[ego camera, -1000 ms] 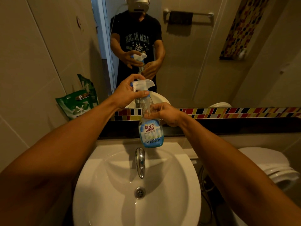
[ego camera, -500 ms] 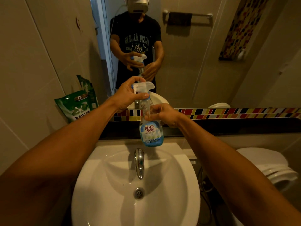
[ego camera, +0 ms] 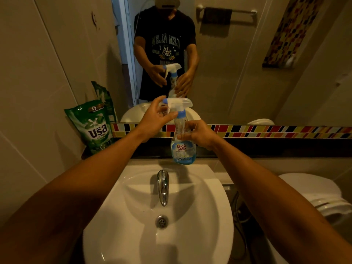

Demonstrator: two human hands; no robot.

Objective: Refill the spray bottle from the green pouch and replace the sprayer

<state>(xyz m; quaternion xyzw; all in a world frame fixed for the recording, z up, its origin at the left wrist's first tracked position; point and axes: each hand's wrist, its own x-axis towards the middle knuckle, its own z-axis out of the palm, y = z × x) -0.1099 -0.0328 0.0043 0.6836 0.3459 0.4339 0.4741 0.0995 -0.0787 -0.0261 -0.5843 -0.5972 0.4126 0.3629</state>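
Note:
A clear spray bottle [ego camera: 183, 151] with a blue label stands upright above the back of the sink. My right hand [ego camera: 198, 133] grips its neck from the right. The white sprayer [ego camera: 178, 103] with a blue collar sits on top of the bottle. My left hand [ego camera: 155, 119] holds the sprayer from the left, thumb and fingers around its trigger side. The green pouch [ego camera: 93, 126] leans upright against the left wall on the dark ledge, untouched.
A white sink [ego camera: 133, 216] with a chrome tap [ego camera: 162, 186] lies below my arms. A mirror [ego camera: 228, 63] fills the wall ahead over a band of coloured tiles [ego camera: 266, 130]. A white toilet [ego camera: 314, 197] is at the right.
My left hand's grip on the sprayer has loosened, with the fingers spread wider. The bottle stays in about the same place.

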